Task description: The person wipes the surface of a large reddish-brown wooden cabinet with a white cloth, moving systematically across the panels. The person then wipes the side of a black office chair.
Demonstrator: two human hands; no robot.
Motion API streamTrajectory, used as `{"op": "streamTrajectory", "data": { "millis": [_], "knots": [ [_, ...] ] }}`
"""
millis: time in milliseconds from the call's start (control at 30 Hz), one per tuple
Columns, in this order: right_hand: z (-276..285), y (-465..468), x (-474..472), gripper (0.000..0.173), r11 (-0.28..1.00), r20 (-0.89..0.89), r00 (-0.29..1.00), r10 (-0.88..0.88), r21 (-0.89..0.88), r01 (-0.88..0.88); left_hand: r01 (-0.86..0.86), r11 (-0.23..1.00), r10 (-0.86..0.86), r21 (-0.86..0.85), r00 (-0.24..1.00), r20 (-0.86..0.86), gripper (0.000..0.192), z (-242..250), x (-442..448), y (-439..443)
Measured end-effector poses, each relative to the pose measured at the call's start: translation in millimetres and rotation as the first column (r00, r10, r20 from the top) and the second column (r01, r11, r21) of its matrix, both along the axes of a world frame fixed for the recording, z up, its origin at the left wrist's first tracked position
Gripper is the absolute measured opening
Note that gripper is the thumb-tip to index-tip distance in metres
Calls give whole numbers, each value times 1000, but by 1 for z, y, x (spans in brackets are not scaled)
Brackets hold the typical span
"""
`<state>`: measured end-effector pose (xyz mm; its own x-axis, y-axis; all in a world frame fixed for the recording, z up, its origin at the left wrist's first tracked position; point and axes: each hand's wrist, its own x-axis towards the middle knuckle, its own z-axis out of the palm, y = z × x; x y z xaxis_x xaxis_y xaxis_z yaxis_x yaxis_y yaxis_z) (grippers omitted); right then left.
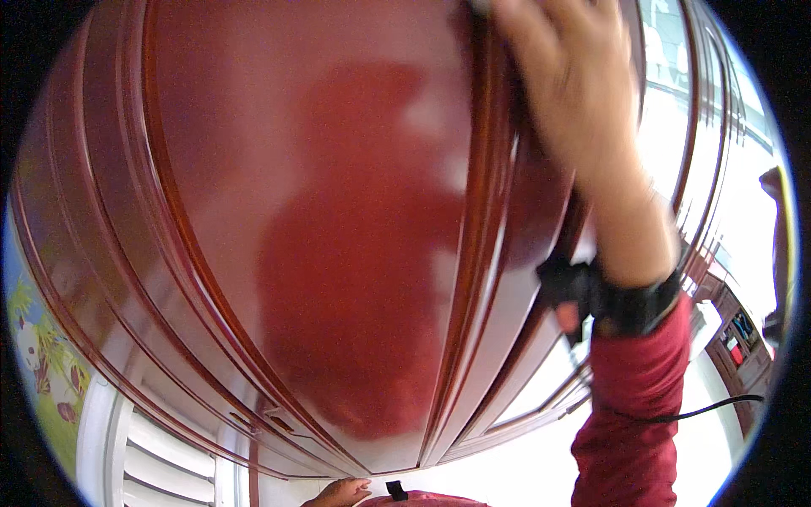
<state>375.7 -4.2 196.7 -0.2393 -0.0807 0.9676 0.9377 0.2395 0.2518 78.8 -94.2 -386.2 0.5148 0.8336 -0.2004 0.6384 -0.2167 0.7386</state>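
A glossy red-brown wooden cabinet door (380, 253) with raised moulding fills the middle of the view. My right hand (576, 82) is raised at the upper right, over or against the moulding beside this panel. It is blurred, and its fingertips run out at the top edge. By the thumb is a small dark object (480, 7), mostly cut off; whether I hold it is unclear. A black strap (640, 304) circles my right wrist. My left hand (342, 493) hangs low at the bottom edge, partly hidden, with its grip not plain.
A black cable (716, 409) runs from near my right sleeve to the right. White louvred slats (168, 462) and a colourful panda picture (47, 374) lie at lower left. Bright glass panels (662, 139) stand at right, above a dark wooden cabinet (738, 348).
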Motion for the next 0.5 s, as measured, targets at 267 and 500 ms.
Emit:
{"op": "streamTrajectory", "data": {
  "millis": [267, 500],
  "knots": [
    [-213, -20, -9, 33, 923, 46, 987, -154, -350, 160, 65, 998, -65, 18, 997, 33, 38, -5, -9, -14],
    [-399, -36, 0, 32, 857, -142, 988, 55, -501, -119, 202, 968, -215, -148, 974, -75, 46, -11, -17, -22]
  ]
}}
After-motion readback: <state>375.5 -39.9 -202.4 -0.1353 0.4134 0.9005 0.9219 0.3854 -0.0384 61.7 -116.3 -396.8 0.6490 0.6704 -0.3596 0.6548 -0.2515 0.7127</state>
